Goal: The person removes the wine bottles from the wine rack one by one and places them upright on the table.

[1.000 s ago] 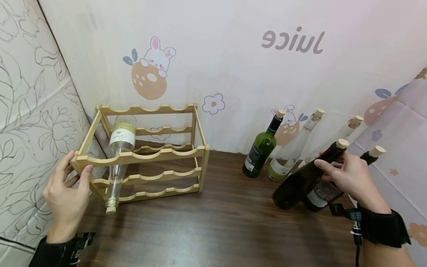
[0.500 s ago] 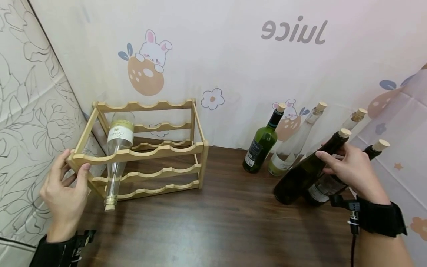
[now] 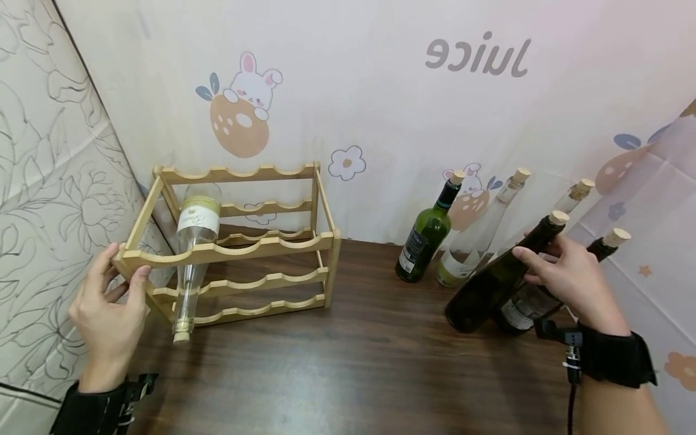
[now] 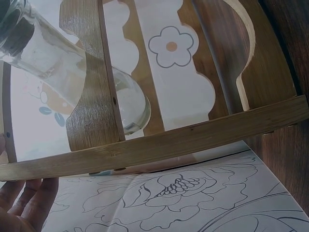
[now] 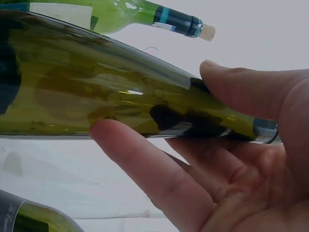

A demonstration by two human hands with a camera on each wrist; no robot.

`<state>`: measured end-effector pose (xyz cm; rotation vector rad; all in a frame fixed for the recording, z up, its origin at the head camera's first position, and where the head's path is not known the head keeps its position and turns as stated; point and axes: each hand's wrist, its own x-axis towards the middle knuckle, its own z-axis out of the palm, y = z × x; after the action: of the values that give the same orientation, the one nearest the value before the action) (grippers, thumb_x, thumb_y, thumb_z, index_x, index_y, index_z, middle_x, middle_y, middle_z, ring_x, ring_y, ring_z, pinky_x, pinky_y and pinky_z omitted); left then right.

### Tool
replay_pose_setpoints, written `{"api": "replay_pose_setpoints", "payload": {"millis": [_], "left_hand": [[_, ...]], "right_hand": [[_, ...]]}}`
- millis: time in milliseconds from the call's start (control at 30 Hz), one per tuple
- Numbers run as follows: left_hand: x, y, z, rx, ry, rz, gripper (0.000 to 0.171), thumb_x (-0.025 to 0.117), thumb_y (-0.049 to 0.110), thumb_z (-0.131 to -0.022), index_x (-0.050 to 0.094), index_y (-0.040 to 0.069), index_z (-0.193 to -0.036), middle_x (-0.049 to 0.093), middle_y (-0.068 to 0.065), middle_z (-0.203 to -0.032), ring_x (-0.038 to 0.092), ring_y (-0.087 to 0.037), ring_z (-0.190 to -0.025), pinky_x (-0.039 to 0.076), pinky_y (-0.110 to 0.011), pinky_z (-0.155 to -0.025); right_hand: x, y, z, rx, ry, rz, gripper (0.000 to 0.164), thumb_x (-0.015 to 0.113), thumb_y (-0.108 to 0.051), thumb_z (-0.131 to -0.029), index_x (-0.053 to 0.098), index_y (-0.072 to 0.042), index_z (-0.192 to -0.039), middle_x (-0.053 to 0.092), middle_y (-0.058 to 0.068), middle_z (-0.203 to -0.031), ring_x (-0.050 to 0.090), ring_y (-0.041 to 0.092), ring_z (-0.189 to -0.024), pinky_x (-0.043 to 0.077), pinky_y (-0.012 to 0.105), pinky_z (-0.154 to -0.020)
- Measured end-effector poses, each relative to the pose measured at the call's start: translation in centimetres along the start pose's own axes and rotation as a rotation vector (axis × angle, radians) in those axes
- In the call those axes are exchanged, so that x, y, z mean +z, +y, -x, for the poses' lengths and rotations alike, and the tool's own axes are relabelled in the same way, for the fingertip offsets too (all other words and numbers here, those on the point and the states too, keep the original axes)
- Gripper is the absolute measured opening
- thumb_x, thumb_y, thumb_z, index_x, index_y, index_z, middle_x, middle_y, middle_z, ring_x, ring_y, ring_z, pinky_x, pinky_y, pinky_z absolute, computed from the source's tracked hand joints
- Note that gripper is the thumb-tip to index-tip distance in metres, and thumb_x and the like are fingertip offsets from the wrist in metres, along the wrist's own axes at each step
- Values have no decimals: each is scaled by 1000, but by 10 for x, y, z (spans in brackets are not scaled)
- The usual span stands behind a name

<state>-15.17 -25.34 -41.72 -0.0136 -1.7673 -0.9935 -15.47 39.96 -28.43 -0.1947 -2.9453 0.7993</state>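
Note:
My left hand [image 3: 111,320] grips the upper left front corner of a wooden wine rack [image 3: 266,246], its thumb at the front. In the rack's leftmost place a clear corked bottle [image 3: 198,220] lies sloping, cork toward me. On the right, my right hand [image 3: 571,278] holds a dark green wine bottle [image 3: 489,284] by its neck and shoulder. This bottle leans, cork up and to the right, its base at or close to the table; contact is unclear. In the right wrist view the thumb and fingers lie on opposite sides of the dark green bottle [image 5: 106,92].
Behind the held bottle stand a green bottle [image 3: 425,241], a clear bottle [image 3: 475,241] and another clear one [image 3: 573,196], partly hidden. A dark labelled bottle [image 3: 522,311] is close beside it. Patterned cloth [image 3: 375,90] hangs behind the brown table [image 3: 326,374].

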Motion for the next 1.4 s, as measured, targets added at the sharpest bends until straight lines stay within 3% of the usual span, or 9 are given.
{"api": "replay_pose_setpoints", "payload": {"millis": [100,233,400,500,600,700,967,1167,1400], "left_hand": [[0,-1,1,7,0,1,50,83,-1,-88,69,0,-136,73,-25,-124,61,21,-112,50,5,-88],[1,-1,1,16,5,2,50,83,0,-88,69,-1,-135,72,-34,-121,61,22,-112,49,6,-87],[1,-1,0,19,14,0,50,83,0,-88,69,0,-135,71,-36,-119,61,23,-111,48,7,-87],[1,0,-2,22,15,-1,50,84,0,-87,70,0,-135,72,-36,-119,61,23,-111,48,7,-87],[1,-1,-3,24,14,-3,50,84,0,-87,70,0,-135,72,-36,-119,61,23,-111,48,7,-87],[1,-2,-3,25,11,-2,50,83,-1,-87,70,1,-135,72,-35,-119,61,22,-112,48,7,-87],[-1,-4,1,23,0,-7,53,84,-2,-86,69,3,-137,73,-30,-120,60,22,-112,49,6,-87],[0,-5,2,24,0,-8,53,84,-2,-86,69,3,-137,72,-33,-120,60,22,-113,48,7,-87],[1,-5,1,24,7,10,53,84,-3,-85,69,2,-136,72,-35,-119,61,21,-113,49,6,-87]], "right_hand": [[4,-1,3,5,21,25,89,51,-57,-107,28,13,-156,38,54,-145,79,36,-90,64,63,-84],[10,-7,12,5,102,101,95,49,-56,-108,11,12,-163,39,53,-145,61,61,-116,53,76,-89],[27,-21,34,-57,436,46,88,58,-37,-108,6,0,-169,24,38,-167,31,57,-151,32,76,-122],[45,-30,48,-204,733,-24,83,65,-30,-104,19,-3,-168,21,27,-173,22,45,-161,21,62,-136],[68,-48,55,-454,988,-127,74,71,-32,-101,40,8,-155,38,28,-165,34,43,-157,25,53,-138],[94,-70,60,-690,1070,-208,71,71,-38,-101,50,18,-139,51,31,-154,45,41,-150,32,48,-136],[165,-100,70,-1017,732,-219,65,65,-33,-105,51,23,-136,54,33,-150,43,27,-154,35,38,-134],[217,-108,76,-1065,461,-198,65,61,-36,-107,51,16,-145,52,29,-154,41,30,-155,32,34,-136],[252,-134,76,-1138,344,-178,64,67,-32,-104,49,9,-150,54,25,-154,49,35,-149,37,38,-133]]}}
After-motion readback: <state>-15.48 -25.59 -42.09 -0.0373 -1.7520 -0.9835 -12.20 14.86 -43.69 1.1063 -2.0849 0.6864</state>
